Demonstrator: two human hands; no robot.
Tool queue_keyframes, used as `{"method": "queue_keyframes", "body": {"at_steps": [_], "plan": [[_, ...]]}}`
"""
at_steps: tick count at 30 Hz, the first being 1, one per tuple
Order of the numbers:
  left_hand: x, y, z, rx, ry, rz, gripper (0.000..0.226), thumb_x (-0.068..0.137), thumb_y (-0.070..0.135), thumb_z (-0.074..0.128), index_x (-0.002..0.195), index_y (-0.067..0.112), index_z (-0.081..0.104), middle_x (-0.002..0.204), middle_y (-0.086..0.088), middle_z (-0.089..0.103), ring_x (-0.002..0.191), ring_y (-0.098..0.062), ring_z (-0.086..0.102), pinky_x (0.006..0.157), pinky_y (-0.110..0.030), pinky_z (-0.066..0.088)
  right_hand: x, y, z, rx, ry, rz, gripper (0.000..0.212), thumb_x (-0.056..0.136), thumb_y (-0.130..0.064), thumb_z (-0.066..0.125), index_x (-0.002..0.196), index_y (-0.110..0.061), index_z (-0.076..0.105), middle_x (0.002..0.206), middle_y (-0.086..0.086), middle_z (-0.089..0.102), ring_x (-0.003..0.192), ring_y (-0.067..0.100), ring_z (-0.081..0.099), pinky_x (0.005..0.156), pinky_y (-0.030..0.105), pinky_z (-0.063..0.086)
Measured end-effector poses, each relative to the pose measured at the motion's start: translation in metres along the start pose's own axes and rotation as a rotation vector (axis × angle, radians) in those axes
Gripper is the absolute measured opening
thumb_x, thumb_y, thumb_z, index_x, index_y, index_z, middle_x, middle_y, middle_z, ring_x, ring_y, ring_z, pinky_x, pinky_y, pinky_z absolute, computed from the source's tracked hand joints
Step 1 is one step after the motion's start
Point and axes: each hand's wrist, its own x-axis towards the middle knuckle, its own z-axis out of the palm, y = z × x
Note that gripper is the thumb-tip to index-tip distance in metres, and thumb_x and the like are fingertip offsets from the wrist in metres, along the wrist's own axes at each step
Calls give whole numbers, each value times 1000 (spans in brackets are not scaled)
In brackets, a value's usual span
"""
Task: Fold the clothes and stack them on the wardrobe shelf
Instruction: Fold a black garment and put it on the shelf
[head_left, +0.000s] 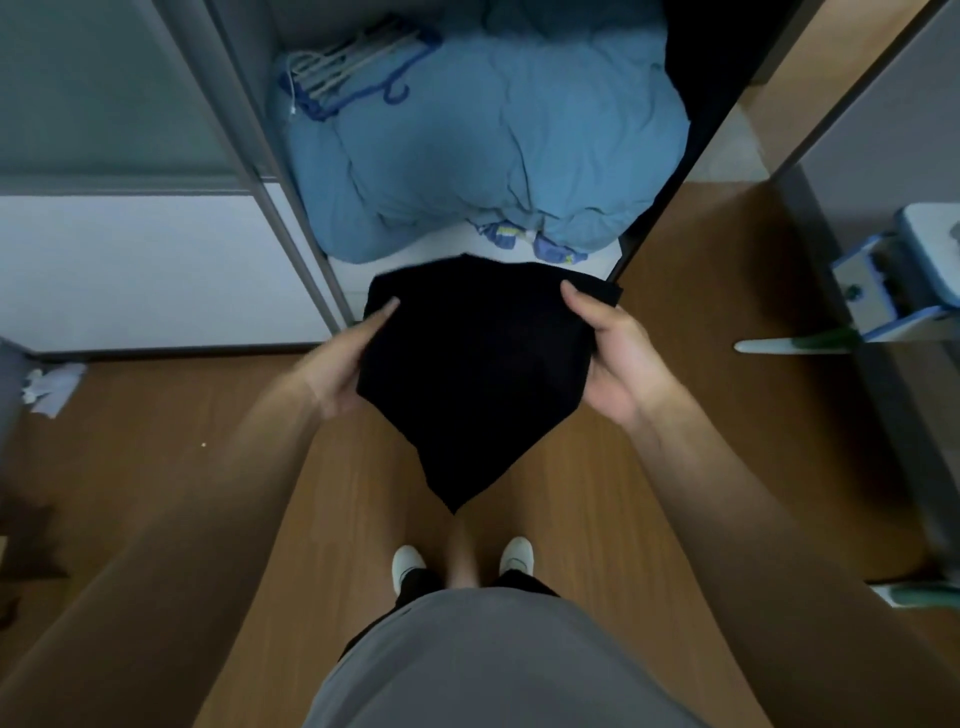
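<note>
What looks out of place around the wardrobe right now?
Crumpled white scraps lie loose on the floor at far left, and a bundle of hangers lies askew on the blue duvet inside the wardrobe rather than hanging.

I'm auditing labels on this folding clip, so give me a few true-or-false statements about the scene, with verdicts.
1. The left hand and right hand both grip the black garment. True.
2. A blue duvet sits inside the wardrobe. True.
3. The black garment lies on top of the blue duvet. False: it is held up in front of the wardrobe, with its lower corner hanging down.
4. The hangers lie on the floor. False: they rest on the blue duvet.
5. The person is barefoot. False: they wear white shoes.
</note>
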Motion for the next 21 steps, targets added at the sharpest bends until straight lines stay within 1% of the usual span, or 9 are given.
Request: {"method": "queue_keyframes", "body": {"at_steps": [3, 6, 8, 10, 12, 14, 16, 18, 21], "plan": [[4, -2, 11, -17, 69, 135, 10, 82, 32, 76, 88, 26, 82, 96, -1, 78, 90, -14, 74, 70, -24, 58, 0, -16, -5, 32, -4, 82, 39, 99, -28, 52, 125, -3, 68, 129, 16, 67, 117, 28, 66, 88, 39, 59], [8, 15, 20, -101, 128, 177, 25, 86, 23, 72, 110, 15, 75, 104, -7, 76, 95, -21, 73, 76, -28, 58, -3, -33, -17, 146, -3, -1, 36, 98, -32, 54, 123, -12, 72, 129, 11, 68, 122, 25, 63, 95, 40, 55], [10, 22, 28, -139, 125, 96, 31, 89, 26, 69, 116, 10, 71, 100, -5, 75, 90, -19, 73, 74, -27, 58, -7, -25, -18, -34, 13, -46, 31, 97, -40, 57, 113, -21, 77, 125, 4, 71, 119, 20, 65, 96, 37, 55], [12, 27, 34, -162, 128, 47, 27, 92, 33, 65, 105, 12, 76, 98, -4, 74, 87, -18, 73, 75, -28, 59, -8, -5, -13, -310, 98, -72, 22, 95, -35, 65, 108, -23, 77, 115, 0, 75, 109, 15, 71, 96, 33, 55], [12, 27, 32, -251, 123, 71, 39, 91, 47, 63, 97, 13, 81, 103, -6, 76, 96, -21, 73, 79, -31, 59, -8, 10, -11, -359, 158, -132, 23, 95, -25, 67, 113, -13, 74, 114, 6, 75, 107, 18, 71, 96, 34, 56], [7, 23, 22, -337, 30, 87, 54, 86, 58, 63, 113, 14, 76, 119, -8, 72, 114, -23, 67, 89, -35, 56, -8, 15, -10, -280, 149, -127, 26, 97, -21, 64, 117, -6, 71, 117, 12, 73, 111, 23, 70, 96, 36, 56], [3, 15, 11, -244, -86, 55, 58, 82, 55, 68, 126, 16, 69, 129, -8, 67, 121, -23, 63, 94, -35, 54, -7, 10, -9, -230, 130, -75, 27, 99, -19, 61, 119, -4, 70, 118, 14, 73, 111, 25, 70, 93, 35, 57], [2, 11, 6, -69, -149, 24, 45, 81, 43, 75, 118, 17, 73, 122, -7, 70, 112, -21, 68, 88, -32, 56, -6, 5, -8, -218, 143, -11, 28, 98, -18, 62, 120, -4, 69, 116, 14, 73, 108, 25, 71, 87, 36, 60], [6, 13, 6, 101, 3, 104, 27, 82, 25, 76, 105, 13, 77, 117, -12, 72, 104, -22, 71, 82, -27, 57, -4, -1, -8, -179, 161, 52, 27, 97, -20, 63, 120, -6, 69, 115, 13, 74, 105, 25, 72, 78, 35, 61]]}}
